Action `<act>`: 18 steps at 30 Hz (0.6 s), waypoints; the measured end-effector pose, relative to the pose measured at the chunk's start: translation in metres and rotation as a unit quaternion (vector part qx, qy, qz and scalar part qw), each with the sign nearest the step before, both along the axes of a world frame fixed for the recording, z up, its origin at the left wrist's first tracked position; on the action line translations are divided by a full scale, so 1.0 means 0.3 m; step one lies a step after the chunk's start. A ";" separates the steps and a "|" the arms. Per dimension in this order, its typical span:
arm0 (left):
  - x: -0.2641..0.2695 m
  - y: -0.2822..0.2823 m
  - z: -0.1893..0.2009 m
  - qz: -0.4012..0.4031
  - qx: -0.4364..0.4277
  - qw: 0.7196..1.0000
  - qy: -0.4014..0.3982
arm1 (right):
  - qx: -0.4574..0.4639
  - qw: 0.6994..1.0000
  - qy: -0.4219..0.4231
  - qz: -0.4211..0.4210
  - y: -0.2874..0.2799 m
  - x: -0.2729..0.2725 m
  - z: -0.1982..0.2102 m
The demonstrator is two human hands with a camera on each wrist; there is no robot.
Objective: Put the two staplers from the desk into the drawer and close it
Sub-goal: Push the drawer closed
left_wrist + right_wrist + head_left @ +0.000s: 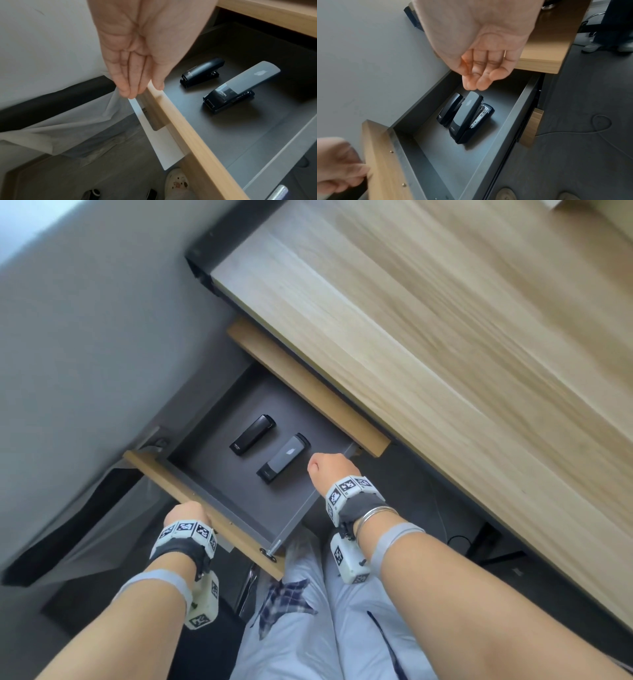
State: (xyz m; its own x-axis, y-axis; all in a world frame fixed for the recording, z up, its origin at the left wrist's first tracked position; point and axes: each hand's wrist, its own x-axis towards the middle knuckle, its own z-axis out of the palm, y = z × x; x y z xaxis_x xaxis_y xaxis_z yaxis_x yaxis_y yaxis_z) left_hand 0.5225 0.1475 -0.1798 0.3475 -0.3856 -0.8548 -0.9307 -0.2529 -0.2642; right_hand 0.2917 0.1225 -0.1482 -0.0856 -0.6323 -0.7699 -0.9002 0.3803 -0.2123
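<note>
— Staplers first: where have we got them?

— Both lie on the dark floor of the open drawer point(219, 474), side by side and apart. The all-black stapler point(252, 434) is nearer the drawer's left wall, the grey-topped stapler point(283, 458) nearer its right wall. We laid them flat, clear of the walls and the front panel, so we judge nothing should catch when the drawer slides under the table point(428, 320).

— And our hands?

— Our left hand point(186, 515) is on the drawer's wooden front point(180, 129): the fingers point(130, 81) lie straight down its outer face with the thumb over the top edge. It reads to us as a light hold for pushing, not a tight grip. Our right hand point(329, 469) hangs above the drawer's right wall, just beside the grey-topped stapler, fingers loosely curled and holding nothing.

— Is it touching that stapler?

— From the right wrist view the fingertips point(479, 83) seem a little above the stapler's rear end; the angle is poor, so contact can't be ruled out.

— So what's left?

— Closing, we judge. The right hand should lift clear of the drawer before the left pushes the front in, or the fingers could be caught under the table edge.
</note>
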 end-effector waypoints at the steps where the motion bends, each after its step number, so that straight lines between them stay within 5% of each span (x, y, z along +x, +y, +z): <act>1: -0.009 -0.008 -0.003 -0.006 -0.005 1.000 0.004 | 0.000 1.000 0.001 -0.003 -0.001 -0.009 0.003; 18: -0.318 -0.251 -0.096 0.166 -0.129 0.974 0.086 | 0.002 0.995 0.011 -0.104 0.043 -0.241 -0.011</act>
State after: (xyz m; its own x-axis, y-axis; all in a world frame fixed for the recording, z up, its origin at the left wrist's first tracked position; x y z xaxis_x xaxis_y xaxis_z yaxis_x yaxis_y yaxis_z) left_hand 0.4271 0.0723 -0.2087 0.3501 -0.4851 -0.8013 -0.8108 -0.5854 0.0001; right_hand 0.2195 0.1354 -0.1515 -0.2315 -0.5962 -0.7687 -0.8068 0.5592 -0.1907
